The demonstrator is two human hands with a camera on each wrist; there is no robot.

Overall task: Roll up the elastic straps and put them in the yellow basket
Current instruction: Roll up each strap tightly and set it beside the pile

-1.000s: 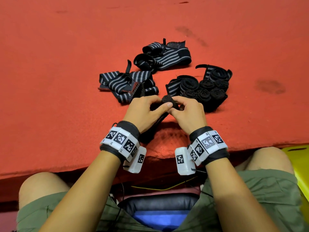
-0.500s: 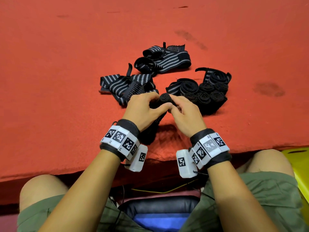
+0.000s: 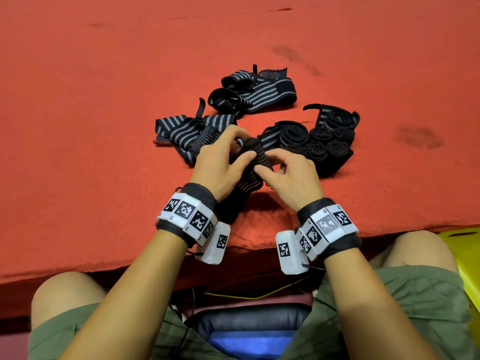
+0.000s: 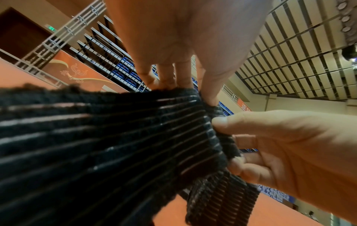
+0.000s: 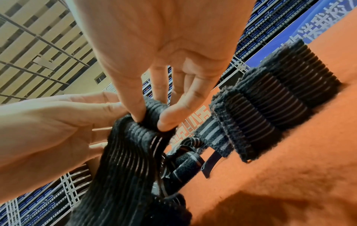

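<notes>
From the head camera, both hands meet near the front edge of the red mat [image 3: 104, 126]. The left hand [image 3: 220, 167] and right hand [image 3: 291, 175] pinch the small rolled end of one black striped strap [image 3: 255, 157], held just above the mat, its loose tail hanging down toward the person's lap. Beyond the hands lie two loose straps [image 3: 181, 131], one of them farther off [image 3: 257, 92], and to the right a cluster of rolled straps [image 3: 327, 141] standing on end. A sliver of the yellow basket [image 3: 467, 255] shows at the far right, below the mat's edge. The wristbands carry square black-and-white markers; their small digits are too small to read.

The left wrist camera shows the strap's ribbed underside [image 4: 115, 145] stretched wide, with the left fingertips [image 4: 166, 79] on its far edge and the right thumb [image 4: 231, 122] pressing the roll.

The right wrist camera alone shows the right thumb and forefinger [image 5: 166, 120] clamped on the roll, the other fingers straighter. The rolled straps [image 5: 270, 107] appear side-on. Behind hangs a blue banner [image 5: 318, 23] with white characters that I cannot read.
</notes>
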